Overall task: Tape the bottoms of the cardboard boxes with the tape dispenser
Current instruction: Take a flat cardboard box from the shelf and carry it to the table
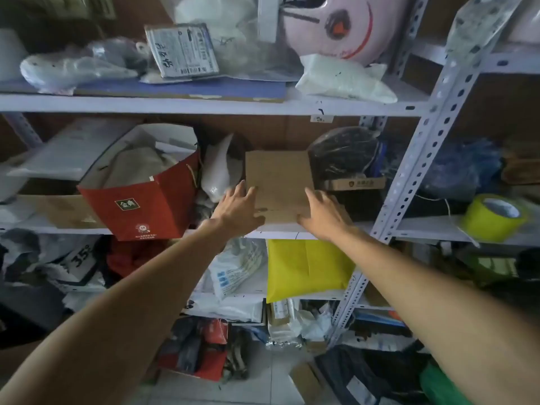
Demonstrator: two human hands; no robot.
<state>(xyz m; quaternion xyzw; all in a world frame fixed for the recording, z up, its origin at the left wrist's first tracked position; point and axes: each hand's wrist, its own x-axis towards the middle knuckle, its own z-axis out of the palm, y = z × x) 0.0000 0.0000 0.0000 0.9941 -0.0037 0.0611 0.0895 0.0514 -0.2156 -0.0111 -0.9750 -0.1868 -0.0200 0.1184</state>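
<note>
Both arms are reaching up to the middle shelf (292, 233), where a flattened box (279, 182) lies with its near edge at the shelf lip. Left hand (238, 210) is on the box's left edge, fingers fairly straight and spread over it. Right hand (323, 213) presses the right corner, fingers laid on top; can't tell if either thumb hooks under. Red bag (137, 206) sits left of the box, yellow tape roll (495, 217) far right of it.

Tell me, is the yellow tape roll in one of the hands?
No, the yellow tape roll lies on the shelf, right of both hands.
</note>
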